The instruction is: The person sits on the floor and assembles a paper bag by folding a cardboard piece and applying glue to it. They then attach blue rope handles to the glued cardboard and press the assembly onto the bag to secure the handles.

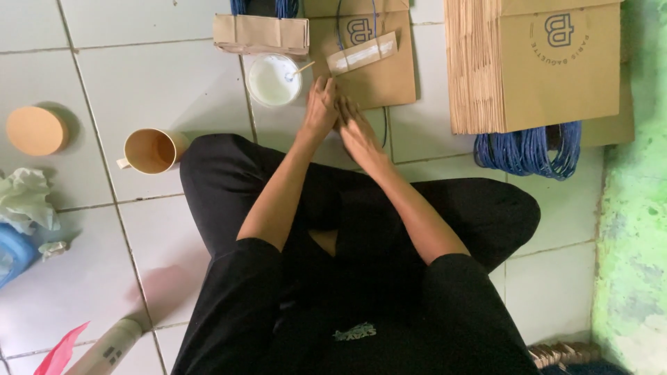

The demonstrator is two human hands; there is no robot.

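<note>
Over crossed legs in black trousers, the left hand and right hand lie flat, fingers together, touching side by side on the near edge of a brown paper bag on the tiled floor. A paper strip rests on the bag. Thin, light, easily creased: best held by its edges. White glue bowl just beside; bag stack farther right.
</note>
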